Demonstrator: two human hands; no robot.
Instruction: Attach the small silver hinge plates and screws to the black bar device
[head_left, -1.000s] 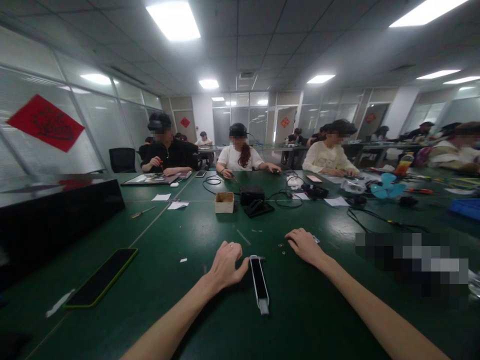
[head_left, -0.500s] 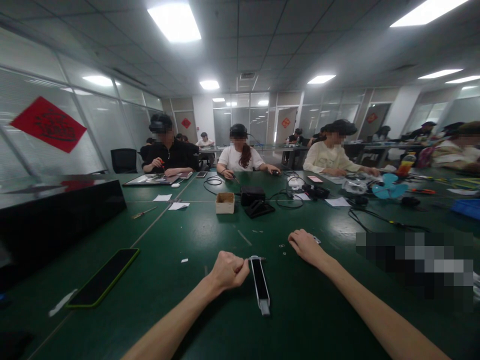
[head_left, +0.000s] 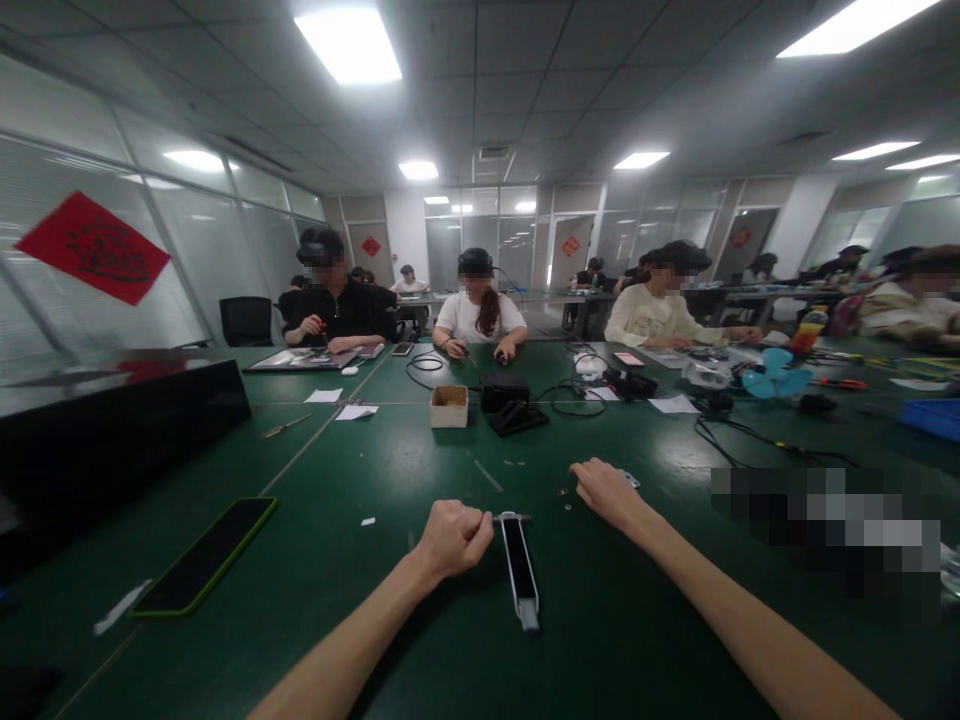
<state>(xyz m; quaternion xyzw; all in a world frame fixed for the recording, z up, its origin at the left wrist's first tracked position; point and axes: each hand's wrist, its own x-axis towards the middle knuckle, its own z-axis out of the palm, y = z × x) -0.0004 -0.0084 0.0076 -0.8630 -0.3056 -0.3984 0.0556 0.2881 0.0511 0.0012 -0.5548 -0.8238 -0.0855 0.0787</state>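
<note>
My left hand [head_left: 454, 538] is closed in a fist-like pinch, its thumb and finger meeting the end of a thin metal rod [head_left: 516, 517]. That rod lies across the top of a long, narrow device [head_left: 520, 565] with a black face, a pale rim and a grey end piece, flat on the table. Farther right and forward, my right hand [head_left: 606, 490] rests low with bent fingers pressed together; whatever is under the fingertips is hidden. Small metal bits [head_left: 565, 492] lie just beside it. A small flat shiny piece [head_left: 631, 479] shows behind its knuckles.
A green-edged phone [head_left: 214, 555] lies to the left, with a screwdriver [head_left: 285, 427] beyond it. Ahead stand an open cardboard box [head_left: 449, 410] and a black box [head_left: 505, 390] with cables. A blue fan [head_left: 778, 375] is at the right. Several people sit across the table.
My right hand has shifted slightly left, its fingertips nearer the small bits. My left hand stays almost still. The person opposite has brought one hand inward with a dark object.
</note>
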